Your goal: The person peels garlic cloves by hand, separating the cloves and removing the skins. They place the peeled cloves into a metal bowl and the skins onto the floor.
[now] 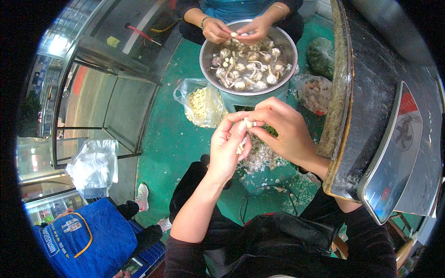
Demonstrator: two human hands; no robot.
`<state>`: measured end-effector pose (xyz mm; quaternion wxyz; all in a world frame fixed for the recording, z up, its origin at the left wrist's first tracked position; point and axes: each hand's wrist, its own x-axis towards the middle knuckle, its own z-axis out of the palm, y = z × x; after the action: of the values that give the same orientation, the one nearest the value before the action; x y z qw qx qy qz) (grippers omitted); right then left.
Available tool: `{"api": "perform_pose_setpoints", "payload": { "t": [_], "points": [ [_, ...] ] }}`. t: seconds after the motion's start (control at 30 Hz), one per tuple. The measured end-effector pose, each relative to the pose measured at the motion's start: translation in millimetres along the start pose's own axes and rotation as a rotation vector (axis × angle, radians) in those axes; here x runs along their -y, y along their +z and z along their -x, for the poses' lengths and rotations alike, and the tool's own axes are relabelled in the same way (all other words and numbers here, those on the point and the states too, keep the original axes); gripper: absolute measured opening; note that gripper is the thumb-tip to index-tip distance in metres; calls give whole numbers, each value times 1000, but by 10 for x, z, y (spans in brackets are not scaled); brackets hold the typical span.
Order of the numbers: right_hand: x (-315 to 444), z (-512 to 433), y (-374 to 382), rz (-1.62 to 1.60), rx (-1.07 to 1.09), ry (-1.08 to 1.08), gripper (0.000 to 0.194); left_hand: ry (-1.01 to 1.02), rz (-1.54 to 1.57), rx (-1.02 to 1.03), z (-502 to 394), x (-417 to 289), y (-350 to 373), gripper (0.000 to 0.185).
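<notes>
Between the fingertips of both hands is a small pale garlic clove [249,123]. My left hand [227,140] pinches it from the left, and some garlic [241,147] shows in the curl of its lower fingers. On the other side, my right hand [281,130] grips the clove with thumb and fingers. Beyond them a wide metal basin [250,93] holds water and many garlic bulbs [257,76] with stems, plus a few peeled cloves. Left of the basin, a clear plastic bag [180,95] contains peeled garlic cloves [199,102].
A person's hands [240,31] work a clove over the basin. Garlic skins [260,156] litter the green floor [160,139]. At right stands a dark table [368,139] bearing a cleaver [393,160]. Bags of greens [320,57] and scraps [314,92] lie beside it. Someone with a blue bag [100,236] sits at left.
</notes>
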<state>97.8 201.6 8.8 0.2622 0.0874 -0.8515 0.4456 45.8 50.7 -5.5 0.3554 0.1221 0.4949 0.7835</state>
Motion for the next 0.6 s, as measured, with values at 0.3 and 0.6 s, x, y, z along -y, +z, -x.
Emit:
{"api": "perform_pose_setpoints", "payload": {
  "t": [0.3,0.6],
  "points": [
    [90,3,0,11,-88,-45,18,61,-73,-1,78,-89,25,22],
    [-12,20,-71,56,-98,-182,23,67,-26,30,24,-73,80,18]
  ]
}}
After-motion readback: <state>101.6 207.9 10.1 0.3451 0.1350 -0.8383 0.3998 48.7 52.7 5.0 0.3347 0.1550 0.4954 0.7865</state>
